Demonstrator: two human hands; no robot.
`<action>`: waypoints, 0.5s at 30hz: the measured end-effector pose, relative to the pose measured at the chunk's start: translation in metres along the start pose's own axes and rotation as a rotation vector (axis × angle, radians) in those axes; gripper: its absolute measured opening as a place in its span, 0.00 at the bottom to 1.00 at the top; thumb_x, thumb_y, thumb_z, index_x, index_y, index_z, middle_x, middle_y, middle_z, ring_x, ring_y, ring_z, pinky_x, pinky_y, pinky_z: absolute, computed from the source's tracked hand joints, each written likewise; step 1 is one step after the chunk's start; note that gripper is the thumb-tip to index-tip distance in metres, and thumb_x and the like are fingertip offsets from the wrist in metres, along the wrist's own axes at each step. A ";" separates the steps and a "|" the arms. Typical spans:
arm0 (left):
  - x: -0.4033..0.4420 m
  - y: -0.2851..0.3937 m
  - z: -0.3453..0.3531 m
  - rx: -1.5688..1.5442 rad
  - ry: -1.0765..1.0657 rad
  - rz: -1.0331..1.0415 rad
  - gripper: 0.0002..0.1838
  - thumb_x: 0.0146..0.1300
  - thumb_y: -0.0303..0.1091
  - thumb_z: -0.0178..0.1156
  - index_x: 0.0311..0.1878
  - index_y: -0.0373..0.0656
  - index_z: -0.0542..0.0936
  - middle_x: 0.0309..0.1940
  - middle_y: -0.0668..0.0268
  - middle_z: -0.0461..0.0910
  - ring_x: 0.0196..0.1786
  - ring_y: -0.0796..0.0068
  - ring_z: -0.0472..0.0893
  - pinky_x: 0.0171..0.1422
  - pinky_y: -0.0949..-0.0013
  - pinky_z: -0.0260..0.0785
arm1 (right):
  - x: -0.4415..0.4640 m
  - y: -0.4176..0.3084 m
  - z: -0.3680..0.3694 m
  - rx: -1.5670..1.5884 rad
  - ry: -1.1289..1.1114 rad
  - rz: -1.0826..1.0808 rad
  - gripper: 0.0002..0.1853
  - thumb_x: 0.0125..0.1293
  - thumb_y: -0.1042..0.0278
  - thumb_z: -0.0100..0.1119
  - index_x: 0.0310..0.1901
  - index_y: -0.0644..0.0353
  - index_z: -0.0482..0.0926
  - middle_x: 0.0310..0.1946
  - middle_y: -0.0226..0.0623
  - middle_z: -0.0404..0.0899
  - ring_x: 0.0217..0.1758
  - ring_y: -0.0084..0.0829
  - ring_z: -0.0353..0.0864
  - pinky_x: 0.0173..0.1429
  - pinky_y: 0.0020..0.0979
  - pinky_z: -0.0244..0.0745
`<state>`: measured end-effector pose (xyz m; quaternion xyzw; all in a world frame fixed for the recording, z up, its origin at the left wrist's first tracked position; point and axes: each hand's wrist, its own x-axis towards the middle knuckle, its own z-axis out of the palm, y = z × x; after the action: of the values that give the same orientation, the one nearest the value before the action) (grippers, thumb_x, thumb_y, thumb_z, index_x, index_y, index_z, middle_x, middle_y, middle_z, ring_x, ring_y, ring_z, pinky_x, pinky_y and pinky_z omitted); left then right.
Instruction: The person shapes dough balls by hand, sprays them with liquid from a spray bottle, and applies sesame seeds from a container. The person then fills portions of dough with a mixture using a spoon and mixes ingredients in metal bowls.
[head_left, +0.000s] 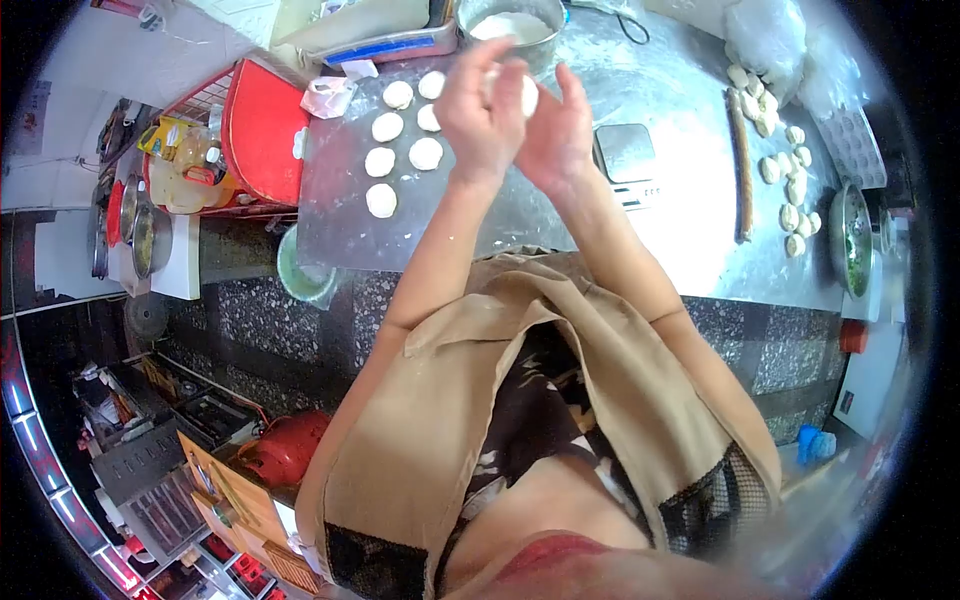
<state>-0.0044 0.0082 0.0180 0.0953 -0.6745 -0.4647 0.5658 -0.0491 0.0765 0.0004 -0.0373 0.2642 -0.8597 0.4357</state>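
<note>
A pale ball of dough (527, 97) sits between my two hands above the far part of the metal table. My left hand (482, 120) curls over it from the left, its fingers a little blurred. Cupped against the other side is my right hand (560, 135), palm facing in and one digit raised; its other fingers are largely hidden. Just left of my hands, several round flattened dough pieces (381, 201) lie in rough columns. A metal bowl of white flour (512, 28) stands beyond my hands.
A kitchen scale (626, 155) sits right of my hands. Farther right lie a brown rolling pin (741, 165), several small dough pieces (770, 170) and a bowl with greens (853, 245). A red chair-like panel (262, 135) borders the table's left edge.
</note>
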 end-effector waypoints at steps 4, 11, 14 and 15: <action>-0.009 -0.006 0.004 -0.019 -0.237 0.299 0.19 0.62 0.37 0.60 0.52 0.35 0.74 0.40 0.63 0.80 0.40 0.77 0.76 0.46 0.72 0.70 | -0.007 0.006 0.008 0.143 -0.068 0.077 0.23 0.65 0.49 0.42 0.50 0.61 0.70 0.47 0.37 0.75 0.50 0.31 0.76 0.54 0.33 0.71; -0.010 -0.006 -0.015 0.081 -0.100 0.190 0.19 0.69 0.35 0.49 0.59 0.36 0.70 0.35 0.59 0.84 0.35 0.77 0.81 0.42 0.73 0.73 | -0.005 0.014 0.017 -0.093 -0.046 0.106 0.29 0.68 0.49 0.36 0.61 0.65 0.64 0.55 0.48 0.70 0.63 0.40 0.67 0.67 0.37 0.60; -0.018 -0.017 -0.022 0.132 -0.082 0.110 0.23 0.69 0.29 0.46 0.66 0.37 0.60 0.43 0.59 0.82 0.36 0.73 0.83 0.42 0.74 0.74 | -0.015 0.021 0.018 0.155 0.077 0.235 0.28 0.68 0.47 0.36 0.58 0.64 0.67 0.53 0.46 0.72 0.60 0.37 0.70 0.64 0.37 0.63; -0.021 -0.019 -0.024 0.142 -0.172 0.184 0.26 0.68 0.29 0.48 0.68 0.38 0.56 0.49 0.56 0.78 0.40 0.70 0.82 0.45 0.72 0.73 | -0.006 0.033 0.015 0.204 -0.015 0.205 0.27 0.68 0.48 0.35 0.55 0.63 0.70 0.52 0.42 0.74 0.56 0.36 0.73 0.62 0.37 0.66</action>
<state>0.0157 -0.0005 -0.0118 0.0326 -0.7577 -0.3681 0.5379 -0.0170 0.0591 -0.0018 0.0278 0.1745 -0.8328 0.5247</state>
